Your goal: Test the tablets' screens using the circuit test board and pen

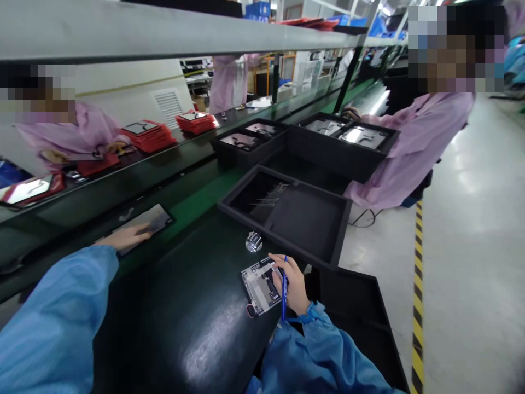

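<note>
My left hand [128, 237] reaches over the belt with its fingers closed on a flat, glossy screen panel [158, 219] that has a dark edge. The palm and sleeve hide part of the panel. Held upright in my right hand [294, 284] is a slim blue pen [284, 290]. The fingertips of that hand also touch the upper right edge of an opened electronic device [260, 287], which lies on the dark table showing its circuit board and pale inner parts. A red-and-black wire loop sticks out at its lower corner. Just beyond sits a small, round, shiny silver object [254, 242].
A black foam tray [307, 219] overhangs the table's right side. Behind it stand black trays [250, 139] holding panels. A co-worker in pink [426, 142] sits at right; another [82, 131] works across the belt near red stacks [150, 137]. A shelf beam [164, 33] runs overhead.
</note>
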`<action>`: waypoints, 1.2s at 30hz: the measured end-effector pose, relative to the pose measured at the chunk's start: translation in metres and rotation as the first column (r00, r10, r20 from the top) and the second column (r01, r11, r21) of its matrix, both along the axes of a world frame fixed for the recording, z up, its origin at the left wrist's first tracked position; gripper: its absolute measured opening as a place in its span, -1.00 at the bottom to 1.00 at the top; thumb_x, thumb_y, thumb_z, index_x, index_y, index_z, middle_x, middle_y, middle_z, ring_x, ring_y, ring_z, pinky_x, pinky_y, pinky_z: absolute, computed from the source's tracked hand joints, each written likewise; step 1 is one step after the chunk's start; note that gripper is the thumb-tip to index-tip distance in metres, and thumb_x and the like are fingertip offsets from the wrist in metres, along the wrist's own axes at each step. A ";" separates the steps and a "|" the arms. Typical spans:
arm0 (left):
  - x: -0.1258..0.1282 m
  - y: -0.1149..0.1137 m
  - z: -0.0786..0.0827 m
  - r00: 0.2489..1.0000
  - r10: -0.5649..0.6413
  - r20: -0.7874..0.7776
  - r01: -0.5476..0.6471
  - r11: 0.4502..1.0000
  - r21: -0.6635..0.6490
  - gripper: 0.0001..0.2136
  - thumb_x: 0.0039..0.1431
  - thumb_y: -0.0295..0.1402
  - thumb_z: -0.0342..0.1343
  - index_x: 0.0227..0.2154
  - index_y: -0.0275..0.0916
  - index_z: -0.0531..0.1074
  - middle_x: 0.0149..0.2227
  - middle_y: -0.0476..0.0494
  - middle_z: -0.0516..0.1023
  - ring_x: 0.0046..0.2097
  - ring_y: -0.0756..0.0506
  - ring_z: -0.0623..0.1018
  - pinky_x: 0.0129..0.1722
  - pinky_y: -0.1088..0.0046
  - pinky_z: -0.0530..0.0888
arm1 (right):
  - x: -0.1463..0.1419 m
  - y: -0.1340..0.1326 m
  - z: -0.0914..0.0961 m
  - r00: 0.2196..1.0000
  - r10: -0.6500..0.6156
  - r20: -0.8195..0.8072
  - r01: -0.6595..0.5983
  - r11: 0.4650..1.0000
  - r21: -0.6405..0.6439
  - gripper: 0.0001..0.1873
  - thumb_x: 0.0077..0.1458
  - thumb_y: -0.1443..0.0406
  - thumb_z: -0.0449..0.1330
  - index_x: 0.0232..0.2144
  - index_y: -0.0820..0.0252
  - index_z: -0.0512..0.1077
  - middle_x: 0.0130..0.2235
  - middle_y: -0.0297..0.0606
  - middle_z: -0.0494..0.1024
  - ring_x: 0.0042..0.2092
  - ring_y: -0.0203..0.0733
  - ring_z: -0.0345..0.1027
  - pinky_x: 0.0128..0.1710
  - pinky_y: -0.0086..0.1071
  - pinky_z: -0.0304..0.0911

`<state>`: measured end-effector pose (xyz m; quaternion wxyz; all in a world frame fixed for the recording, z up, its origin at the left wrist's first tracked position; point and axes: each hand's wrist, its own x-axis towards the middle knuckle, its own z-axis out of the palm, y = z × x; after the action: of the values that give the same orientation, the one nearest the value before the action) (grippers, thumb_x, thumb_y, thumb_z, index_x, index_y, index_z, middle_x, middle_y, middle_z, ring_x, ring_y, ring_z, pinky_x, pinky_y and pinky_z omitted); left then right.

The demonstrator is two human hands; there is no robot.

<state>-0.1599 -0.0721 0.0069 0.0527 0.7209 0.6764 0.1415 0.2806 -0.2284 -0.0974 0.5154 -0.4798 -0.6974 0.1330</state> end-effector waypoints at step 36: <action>0.170 -0.055 0.055 0.629 -0.098 0.771 -0.436 0.777 0.454 -0.43 -0.05 -0.36 0.14 0.11 -0.28 0.35 0.09 -0.16 0.57 0.12 -0.19 0.54 0.15 0.20 0.47 | 0.070 -0.004 0.023 0.881 -0.425 -0.208 0.402 0.904 -0.144 -0.62 0.38 0.23 -0.16 -0.04 0.09 0.42 0.11 -0.07 0.52 0.17 0.02 0.40 0.13 -0.07 0.38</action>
<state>0.0101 -0.1271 0.0616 0.0842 0.4986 0.5759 0.6423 0.3504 -0.2328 -0.0744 0.5867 -0.6228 -0.5060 0.1091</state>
